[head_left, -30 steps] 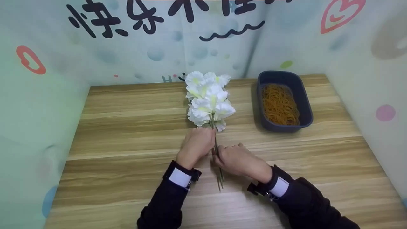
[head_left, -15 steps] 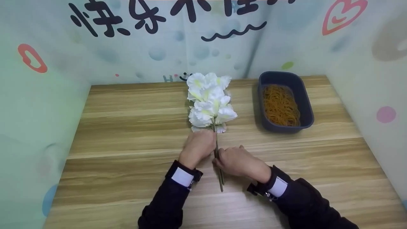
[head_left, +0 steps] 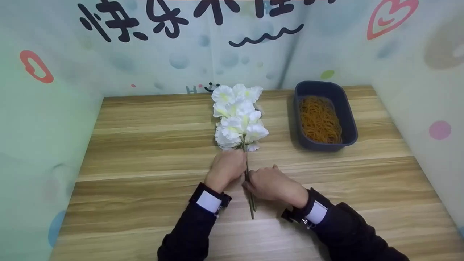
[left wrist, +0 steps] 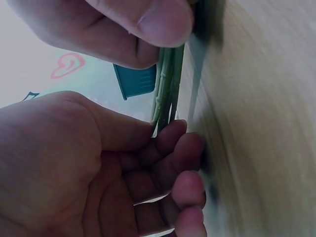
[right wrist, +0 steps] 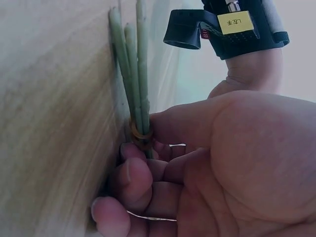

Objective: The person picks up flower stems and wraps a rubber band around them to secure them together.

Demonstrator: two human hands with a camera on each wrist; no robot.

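Observation:
A bunch of white artificial flowers (head_left: 237, 117) lies on the wooden table with its blossoms toward the back wall. Their green stems (head_left: 252, 208) run toward the near side. My left hand (head_left: 226, 165) pinches the stems just below the blossoms. Lower down, my right hand (head_left: 277, 184) pinches the same stems between thumb and forefinger. An orange-brown rubber band (right wrist: 141, 139) is looped around the stems at the right fingertips, in the right wrist view. Past it, several cut stem ends (right wrist: 129, 59) spread slightly apart. The fingers hide part of the band.
A dark blue plastic container (head_left: 349, 125) stands at the back right of the table (head_left: 145, 152), holding a heap of rubber bands (head_left: 319, 119). Printed cloth walls (head_left: 152, 65) close off the back and both sides.
The lower stem ends lie closer together than a second ago. Both hands keep their hold on the stems, with only slight shifts.

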